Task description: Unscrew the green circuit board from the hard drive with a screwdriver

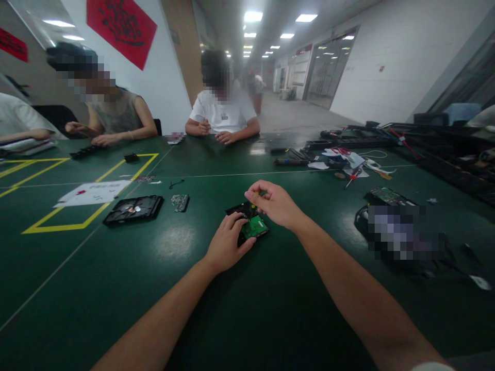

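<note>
A hard drive with a green circuit board (256,227) lies on the green table in front of me. My left hand (228,241) rests over its left side, fingers spread and touching the drive, hiding part of it. Above the far end of the board, my right hand (273,203) pinches a small screwdriver with yellow on it (253,205), pointing down at the drive. Most of the screwdriver is hidden behind the fingers. Whether its tip sits in a screw is too small to tell.
To the left are a black drive casing (133,210), a small circuit board (179,202) and a paper sheet (93,192) with small parts. A red-handled screwdriver (351,180), cables (342,154) and another board (390,196) lie to the right. Two people work across the table.
</note>
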Demonstrator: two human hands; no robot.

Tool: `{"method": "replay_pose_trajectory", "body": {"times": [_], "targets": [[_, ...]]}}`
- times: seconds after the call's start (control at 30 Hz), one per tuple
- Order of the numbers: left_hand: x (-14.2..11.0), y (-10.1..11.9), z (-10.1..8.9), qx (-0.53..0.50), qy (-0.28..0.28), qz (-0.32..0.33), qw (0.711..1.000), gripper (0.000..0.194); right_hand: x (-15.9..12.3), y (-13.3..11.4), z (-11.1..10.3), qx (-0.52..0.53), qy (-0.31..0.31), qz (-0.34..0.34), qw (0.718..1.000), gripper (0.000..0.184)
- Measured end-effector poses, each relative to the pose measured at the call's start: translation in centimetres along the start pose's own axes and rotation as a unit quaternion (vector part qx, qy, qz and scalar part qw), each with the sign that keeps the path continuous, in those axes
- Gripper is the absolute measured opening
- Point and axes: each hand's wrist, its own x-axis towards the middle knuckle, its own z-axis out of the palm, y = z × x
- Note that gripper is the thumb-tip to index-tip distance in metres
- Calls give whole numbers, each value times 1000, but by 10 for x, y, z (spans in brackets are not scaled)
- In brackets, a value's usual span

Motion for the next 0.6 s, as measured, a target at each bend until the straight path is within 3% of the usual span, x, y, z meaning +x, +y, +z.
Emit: {"method": "replay_pose_trajectory", "body": {"times": [0.23, 0.6], "targets": [[0, 0, 0, 8, -2, 1, 1000, 51, 2, 4, -6, 20, 28, 5, 999, 29], [0, 1, -2, -1, 0, 0, 1000, 50, 0, 3, -6, -10, 14, -4, 1000, 23]]}}
